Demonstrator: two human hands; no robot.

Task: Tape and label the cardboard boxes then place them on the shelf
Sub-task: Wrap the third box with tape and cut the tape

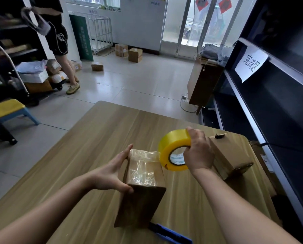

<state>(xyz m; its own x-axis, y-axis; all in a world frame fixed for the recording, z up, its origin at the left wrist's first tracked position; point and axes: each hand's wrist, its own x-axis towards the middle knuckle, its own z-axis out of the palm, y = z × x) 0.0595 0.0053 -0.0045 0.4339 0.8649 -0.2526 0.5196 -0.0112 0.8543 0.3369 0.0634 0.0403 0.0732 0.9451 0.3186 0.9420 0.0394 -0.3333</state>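
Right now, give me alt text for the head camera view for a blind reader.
The right hand grips a roll of yellow tape, a clear strip stretched from it onto the top of an upright cardboard box that the left hand braces from the side, on a wooden table. A second box lies behind the right hand.

Yellow stool, white wire cart

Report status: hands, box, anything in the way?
Left hand braces box side. Right hand grips tape roll, strip stuck on box top. Second box behind roll, not blocking.
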